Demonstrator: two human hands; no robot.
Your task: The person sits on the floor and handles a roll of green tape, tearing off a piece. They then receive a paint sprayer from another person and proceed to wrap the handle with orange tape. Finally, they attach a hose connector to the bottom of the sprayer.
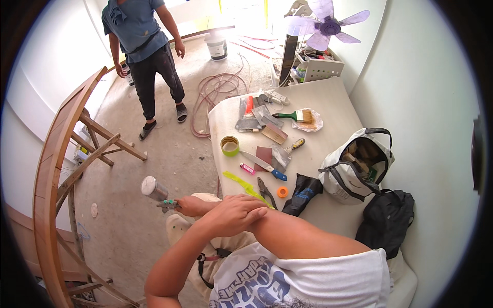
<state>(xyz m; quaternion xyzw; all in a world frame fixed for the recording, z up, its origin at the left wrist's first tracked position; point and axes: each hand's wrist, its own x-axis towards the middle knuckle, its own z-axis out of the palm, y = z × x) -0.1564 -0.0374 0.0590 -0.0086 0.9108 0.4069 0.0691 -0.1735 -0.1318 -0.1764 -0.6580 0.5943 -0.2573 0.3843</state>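
Observation:
My right hand (191,206) is closed round the handle of a spray gun (158,192) with a silvery cup, held low over the floor. My left hand (233,214) lies flat across my right arm near the elbow, holding nothing. Beside my right arm on the pale tabletop (328,113) are pliers (266,191), a yellow-green strip (241,184), an orange cap (282,192) and a black bundle (303,196). Farther back lie a blue-handled knife (264,165), a pink lighter (247,168), a tape roll (229,147), several scrapers and a green-handled paintbrush (300,116).
A grey-white tool bag (349,172) and black backpack (385,220) stand at right. A purple fan (329,27) is behind the tabletop. A wooden panel (51,169) on trestles stands at left. Another person (146,51) stands near a coiled hose (203,102) and a bucket (216,47).

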